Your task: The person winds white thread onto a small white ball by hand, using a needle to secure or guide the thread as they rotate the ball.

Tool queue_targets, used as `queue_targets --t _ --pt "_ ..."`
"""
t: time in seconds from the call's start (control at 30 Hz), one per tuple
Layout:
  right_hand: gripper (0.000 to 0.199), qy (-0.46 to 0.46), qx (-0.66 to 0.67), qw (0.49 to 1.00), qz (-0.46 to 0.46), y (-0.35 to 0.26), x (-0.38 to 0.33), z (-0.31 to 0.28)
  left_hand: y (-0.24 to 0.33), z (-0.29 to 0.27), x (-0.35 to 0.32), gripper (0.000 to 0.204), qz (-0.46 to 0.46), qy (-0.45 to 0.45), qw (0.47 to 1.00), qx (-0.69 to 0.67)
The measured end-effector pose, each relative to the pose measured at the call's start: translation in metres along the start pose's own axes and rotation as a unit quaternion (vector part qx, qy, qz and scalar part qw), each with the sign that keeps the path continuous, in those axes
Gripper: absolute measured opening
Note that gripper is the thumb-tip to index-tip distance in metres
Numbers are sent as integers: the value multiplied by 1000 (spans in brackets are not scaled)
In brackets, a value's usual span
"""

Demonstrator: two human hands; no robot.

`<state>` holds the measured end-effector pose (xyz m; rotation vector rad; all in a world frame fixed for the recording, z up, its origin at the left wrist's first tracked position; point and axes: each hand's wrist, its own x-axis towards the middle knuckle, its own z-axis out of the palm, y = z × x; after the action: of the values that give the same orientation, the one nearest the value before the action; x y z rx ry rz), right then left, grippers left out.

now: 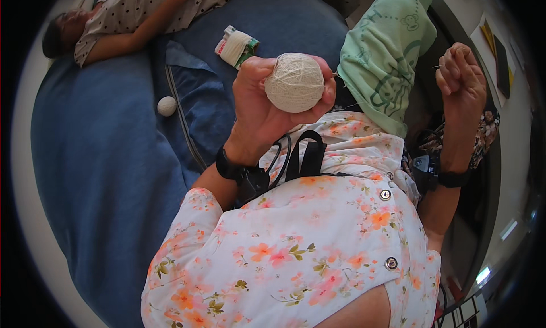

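Observation:
My left hand (pixel 253 100) is wrapped round a cream ball of thread (pixel 294 82), held up in front of my body. The strands cross over each other all around the ball. Off to the right, my right hand (pixel 463 78) is raised with its fingers pinched together. A thin, needle-like thing (pixel 438 66) sticks out from between those fingers; it is too fine to make out fully. Between the two hands lies a light green cloth (pixel 387 61) with darker printed figures, draped over my leg.
A smaller white ball (pixel 166 106) rests on the blue sofa (pixel 108 174) at left. Farther back is thread wound on a flat card or packet (pixel 236 46). Someone in a dotted garment (pixel 187 12) lies at the far left. Papers and a dark flat object (pixel 501 65) are at right.

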<state>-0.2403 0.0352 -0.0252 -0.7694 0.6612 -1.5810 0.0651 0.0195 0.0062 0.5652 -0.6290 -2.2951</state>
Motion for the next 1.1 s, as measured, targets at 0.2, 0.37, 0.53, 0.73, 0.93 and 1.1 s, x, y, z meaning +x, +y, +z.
queue_targets --t 0.2,0.37,0.53,0.73,0.93,1.1 --pt "20 14 -48 999 -2 7 1 1 -4 -12 6 64 0 -149 981 -120" --pt "20 26 -119 993 4 12 0 4 -6 -9 7 64 16 -157 979 -130" --pt "17 65 -201 977 25 16 1 5 -7 -10 10 64 35 -174 976 -123" --pt "21 82 -307 948 8 19 -1 24 -10 -15 15 63 44 -192 973 -122" --pt "27 12 -392 920 -21 16 -6 35 -13 -17 13 64 -2 -183 967 -177" --pt "38 -119 -306 945 -13 12 -11 56 -13 3 10 65 -19 -34 991 -125"
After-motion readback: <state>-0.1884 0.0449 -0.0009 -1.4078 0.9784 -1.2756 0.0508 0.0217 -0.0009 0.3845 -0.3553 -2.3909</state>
